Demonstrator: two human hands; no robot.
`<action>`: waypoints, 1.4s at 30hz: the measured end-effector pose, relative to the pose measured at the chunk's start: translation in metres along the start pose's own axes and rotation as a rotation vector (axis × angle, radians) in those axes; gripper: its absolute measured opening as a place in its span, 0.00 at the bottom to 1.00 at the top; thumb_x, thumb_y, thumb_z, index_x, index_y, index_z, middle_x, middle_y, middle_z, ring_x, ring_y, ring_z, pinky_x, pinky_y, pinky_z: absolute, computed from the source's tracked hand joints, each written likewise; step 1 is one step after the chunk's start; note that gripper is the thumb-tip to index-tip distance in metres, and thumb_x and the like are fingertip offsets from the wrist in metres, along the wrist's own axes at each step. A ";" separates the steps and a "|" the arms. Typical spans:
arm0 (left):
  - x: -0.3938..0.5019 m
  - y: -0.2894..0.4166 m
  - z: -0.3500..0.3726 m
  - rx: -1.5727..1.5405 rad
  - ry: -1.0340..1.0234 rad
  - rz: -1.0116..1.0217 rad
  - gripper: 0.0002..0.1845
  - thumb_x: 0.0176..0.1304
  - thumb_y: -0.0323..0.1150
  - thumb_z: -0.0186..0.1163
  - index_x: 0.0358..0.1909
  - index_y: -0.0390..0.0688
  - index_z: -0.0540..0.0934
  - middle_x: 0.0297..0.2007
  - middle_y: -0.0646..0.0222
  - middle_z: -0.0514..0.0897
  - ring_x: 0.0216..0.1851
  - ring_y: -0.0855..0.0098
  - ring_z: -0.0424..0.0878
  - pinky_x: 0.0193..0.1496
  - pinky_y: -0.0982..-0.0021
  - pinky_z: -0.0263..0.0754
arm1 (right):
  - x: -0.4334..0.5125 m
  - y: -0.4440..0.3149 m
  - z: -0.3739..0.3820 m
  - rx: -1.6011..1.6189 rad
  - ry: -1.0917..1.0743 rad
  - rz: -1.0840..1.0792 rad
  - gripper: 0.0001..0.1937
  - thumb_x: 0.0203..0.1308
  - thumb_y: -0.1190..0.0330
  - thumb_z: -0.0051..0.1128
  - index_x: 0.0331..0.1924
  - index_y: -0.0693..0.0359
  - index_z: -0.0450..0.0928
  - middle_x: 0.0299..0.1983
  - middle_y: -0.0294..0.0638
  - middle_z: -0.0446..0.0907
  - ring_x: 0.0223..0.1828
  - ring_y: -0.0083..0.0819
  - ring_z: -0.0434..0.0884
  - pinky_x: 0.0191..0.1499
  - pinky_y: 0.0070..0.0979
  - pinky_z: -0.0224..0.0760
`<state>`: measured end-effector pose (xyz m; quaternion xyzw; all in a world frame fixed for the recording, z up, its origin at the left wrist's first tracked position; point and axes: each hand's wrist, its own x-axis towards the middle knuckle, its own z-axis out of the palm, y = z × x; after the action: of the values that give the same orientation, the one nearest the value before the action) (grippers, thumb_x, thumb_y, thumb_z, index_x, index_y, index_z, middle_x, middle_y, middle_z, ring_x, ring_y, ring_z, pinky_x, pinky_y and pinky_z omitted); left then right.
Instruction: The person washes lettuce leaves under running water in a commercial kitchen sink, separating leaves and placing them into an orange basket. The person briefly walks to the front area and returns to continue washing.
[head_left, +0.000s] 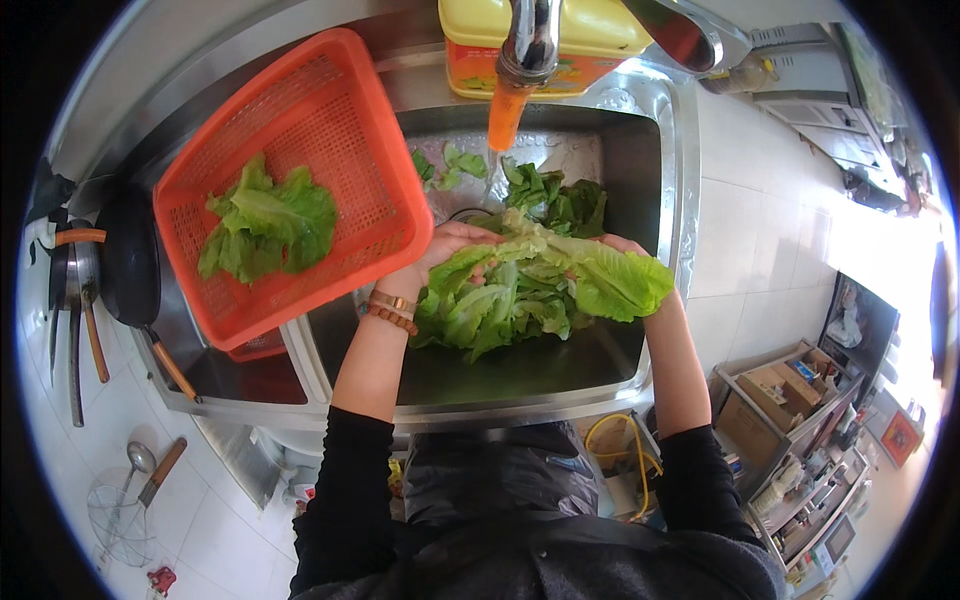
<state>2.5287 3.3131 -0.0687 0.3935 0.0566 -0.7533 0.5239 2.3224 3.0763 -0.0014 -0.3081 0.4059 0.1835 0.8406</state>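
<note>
Both my hands are over the right basin of a stainless steel sink (517, 394), on a large green lettuce leaf (619, 277). My left hand (450, 247) holds its left part, with the fingers partly behind it. My right hand (622, 244) grips it from the far right side, mostly covered by the leaf. More lettuce leaves (502, 307) lie below the held one, and darker leaves (559, 195) rest at the back of the basin. Left of my hands, an orange plastic basket (360, 135) with perforated walls holds several lettuce leaves (270, 217).
A metal faucet with an orange nozzle (510, 112) hangs over the basin's back. Behind it stands a yellow-lidded plastic box (600, 34). A black frying pan (129, 262) and other pans hang at the left. A skimmer (124, 517) and a ladle (140, 455) hang on the tiled wall.
</note>
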 end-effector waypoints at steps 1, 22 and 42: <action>0.000 0.000 0.001 0.014 0.022 -0.016 0.17 0.68 0.29 0.54 0.57 0.33 0.75 0.35 0.64 0.80 0.22 0.75 0.75 0.32 0.71 0.79 | 0.000 0.002 0.000 0.038 0.039 0.014 0.18 0.65 0.69 0.46 0.55 0.71 0.75 0.45 0.46 0.83 0.43 0.29 0.83 0.46 0.27 0.79; 0.006 -0.051 -0.071 0.228 0.486 0.272 0.11 0.68 0.29 0.55 0.48 0.35 0.80 0.42 0.65 0.84 0.40 0.73 0.83 0.39 0.72 0.78 | -0.050 0.016 -0.001 -0.129 0.250 -0.032 0.23 0.66 0.63 0.48 0.59 0.70 0.70 0.46 0.45 0.81 0.44 0.33 0.82 0.48 0.30 0.78; 0.043 -0.022 0.038 -0.312 0.669 0.601 0.15 0.64 0.24 0.59 0.53 0.39 0.77 0.45 0.71 0.82 0.41 0.76 0.80 0.44 0.75 0.74 | 0.109 0.026 0.080 -0.802 0.258 -0.331 0.19 0.57 0.63 0.68 0.47 0.68 0.78 0.36 0.37 0.81 0.34 0.20 0.76 0.36 0.21 0.68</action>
<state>2.4844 3.2721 -0.0781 0.5299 0.2183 -0.3826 0.7246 2.4189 3.1554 -0.0590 -0.6905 0.3494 0.1494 0.6154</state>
